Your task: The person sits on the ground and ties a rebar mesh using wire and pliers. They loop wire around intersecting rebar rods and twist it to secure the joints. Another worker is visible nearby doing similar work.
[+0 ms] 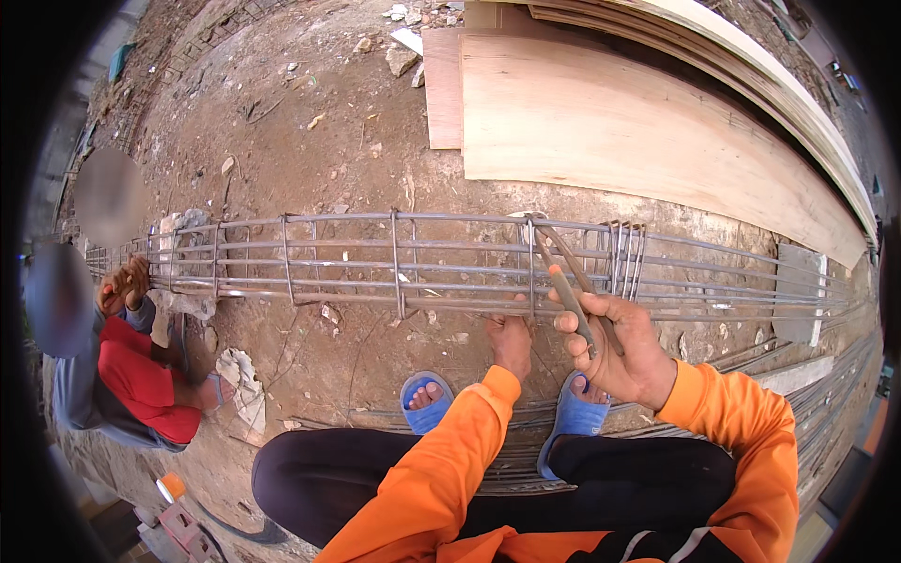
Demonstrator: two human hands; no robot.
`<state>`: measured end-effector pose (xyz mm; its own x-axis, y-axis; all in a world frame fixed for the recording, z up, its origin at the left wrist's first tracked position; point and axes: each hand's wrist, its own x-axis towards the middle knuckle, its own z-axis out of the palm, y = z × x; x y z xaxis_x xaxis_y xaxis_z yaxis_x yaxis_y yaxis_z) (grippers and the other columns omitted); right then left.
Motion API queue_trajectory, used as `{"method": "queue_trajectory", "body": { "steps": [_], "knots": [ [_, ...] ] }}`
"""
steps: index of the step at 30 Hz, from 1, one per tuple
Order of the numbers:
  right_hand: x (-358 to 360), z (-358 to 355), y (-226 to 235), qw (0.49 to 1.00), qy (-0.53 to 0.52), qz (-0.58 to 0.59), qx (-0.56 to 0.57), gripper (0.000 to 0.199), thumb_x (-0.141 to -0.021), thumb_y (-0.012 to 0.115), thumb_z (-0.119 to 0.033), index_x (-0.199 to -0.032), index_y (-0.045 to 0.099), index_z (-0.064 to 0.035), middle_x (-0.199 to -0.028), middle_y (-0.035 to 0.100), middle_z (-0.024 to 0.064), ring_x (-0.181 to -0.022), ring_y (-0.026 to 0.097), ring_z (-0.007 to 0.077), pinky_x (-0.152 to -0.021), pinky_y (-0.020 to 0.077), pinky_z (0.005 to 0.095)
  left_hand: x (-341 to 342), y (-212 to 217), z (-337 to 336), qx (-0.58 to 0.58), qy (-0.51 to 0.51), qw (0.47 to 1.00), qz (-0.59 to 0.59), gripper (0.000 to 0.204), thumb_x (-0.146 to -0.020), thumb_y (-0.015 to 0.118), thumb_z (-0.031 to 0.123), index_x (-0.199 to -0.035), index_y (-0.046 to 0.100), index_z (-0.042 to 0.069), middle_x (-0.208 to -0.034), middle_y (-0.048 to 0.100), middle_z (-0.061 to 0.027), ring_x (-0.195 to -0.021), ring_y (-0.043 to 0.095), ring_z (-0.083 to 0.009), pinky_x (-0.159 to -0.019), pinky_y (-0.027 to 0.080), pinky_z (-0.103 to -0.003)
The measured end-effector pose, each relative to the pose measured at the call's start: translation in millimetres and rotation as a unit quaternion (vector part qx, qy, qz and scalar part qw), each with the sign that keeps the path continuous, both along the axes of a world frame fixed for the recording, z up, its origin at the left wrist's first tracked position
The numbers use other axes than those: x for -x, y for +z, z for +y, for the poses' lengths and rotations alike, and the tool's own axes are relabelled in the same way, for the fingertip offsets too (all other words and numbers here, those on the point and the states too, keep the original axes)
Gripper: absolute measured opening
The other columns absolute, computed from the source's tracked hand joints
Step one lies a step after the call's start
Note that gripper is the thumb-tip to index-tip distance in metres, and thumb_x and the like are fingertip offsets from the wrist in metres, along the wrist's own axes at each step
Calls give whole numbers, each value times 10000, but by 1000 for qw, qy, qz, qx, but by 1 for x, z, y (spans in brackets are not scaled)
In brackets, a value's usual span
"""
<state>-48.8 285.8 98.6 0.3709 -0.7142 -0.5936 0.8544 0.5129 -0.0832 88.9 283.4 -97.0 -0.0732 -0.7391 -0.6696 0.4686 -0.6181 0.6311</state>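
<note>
A long rebar cage (343,220) lies across in front of me, its bars running left to right with stirrups around them. My right hand (629,347) is closed around the handles of a pair of pincers (574,310), one handle having an orange patch. The pincers reach over the cage to its far top bar, beside a stirrup (532,267); their jaws are too small to make out clearly. My left hand (510,342) is closed on the near bar of the cage at the foot of that stirrup, with some fingers hidden below the bar.
On the left, another person's hands (124,284) are at the cage's end. Plywood sheets (638,113) are stacked beyond the cage at right. Several stirrups (627,258) are bunched right of my pincers. Loose rebar (751,375) lies on the ground near my blue sandals (577,418).
</note>
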Motion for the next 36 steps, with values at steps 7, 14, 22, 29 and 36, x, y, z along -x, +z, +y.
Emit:
{"method": "queue_trajectory", "body": {
  "steps": [7, 14, 22, 29, 36],
  "knots": [
    [20, 25, -1, 1000, 2, 8, 6, 412, -1059, 408, -216, -1403, 442, 7, -958, 666, 138, -758, 731, 266, -620, 648, 340, -24, 5, -4, -34, -20, 999, 3, 143, -995, 544, 151, -962, 665, 82, -684, 561, 12, -500, 415, -61, -429, 301, -261],
    [43, 51, 12, 1000, -4, -4, 3, 506, -1026, 429, -154, -1466, 335, 78, -1149, 661, 314, -847, 752, 359, -686, 670, 411, -15, -14, -2, -17, -23, 999, -28, 152, -974, 534, 132, -903, 661, 86, -645, 518, 22, -452, 361, -68, -413, 275, -266],
    [66, 55, 53, 864, 310, 377, 125, 608, -927, 529, -46, -1510, 372, 26, -1083, 695, 253, -861, 731, 296, -725, 606, 362, -22, -10, -3, 16, 59, 992, -108, 227, -995, 591, 302, -914, 689, 113, -667, 525, 41, -523, 394, -66, -465, 264, -259],
    [96, 139, -49, 627, 403, 609, 272, 505, -848, 692, -78, -1342, 603, -23, -1028, 679, 180, -943, 660, 359, -846, 513, 401, -60, 26, -14, 122, 167, 926, -315, 455, -1018, 562, 455, -778, 590, 71, -658, 430, 36, -588, 358, -79, -546, 282, -286],
    [110, 132, -121, 355, 384, 772, 363, 589, -879, 738, -281, -1364, 536, -13, -1310, 563, 217, -1093, 621, 405, -899, 528, 464, -66, 87, -25, 260, 76, 889, -369, 438, -1021, 601, 360, -709, 570, 54, -592, 416, 44, -571, 351, -71, -514, 294, -289]
  ]
}}
